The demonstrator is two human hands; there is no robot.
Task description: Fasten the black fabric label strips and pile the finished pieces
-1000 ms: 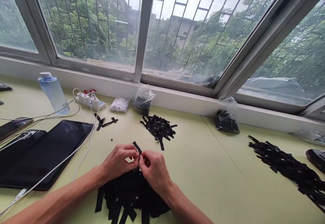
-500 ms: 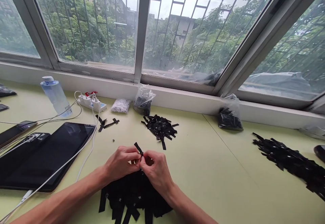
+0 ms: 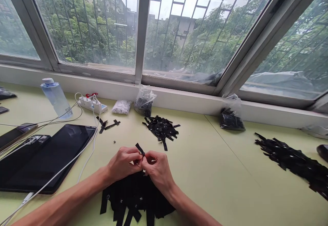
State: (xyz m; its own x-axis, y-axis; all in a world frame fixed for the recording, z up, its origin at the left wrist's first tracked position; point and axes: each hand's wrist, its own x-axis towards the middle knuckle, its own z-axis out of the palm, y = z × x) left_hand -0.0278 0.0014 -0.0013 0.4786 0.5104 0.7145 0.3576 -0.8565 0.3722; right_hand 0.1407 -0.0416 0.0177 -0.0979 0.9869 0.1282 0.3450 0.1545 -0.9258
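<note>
Pinching one black strip (image 3: pixel 139 149) between your left hand (image 3: pixel 124 163) and right hand (image 3: pixel 157 169), both closed on it above the worktop (image 3: pixel 205 171), you have a small worked pile (image 3: pixel 161 129) ahead and a larger heap (image 3: pixel 135 198) left beneath your wrists.

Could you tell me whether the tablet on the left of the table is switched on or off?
Off, it seems: the tablet shows a plain black screen with only reflections on it.

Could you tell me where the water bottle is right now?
The water bottle stands at the table's far left by the windowsill, just left of the white power strip.
</note>
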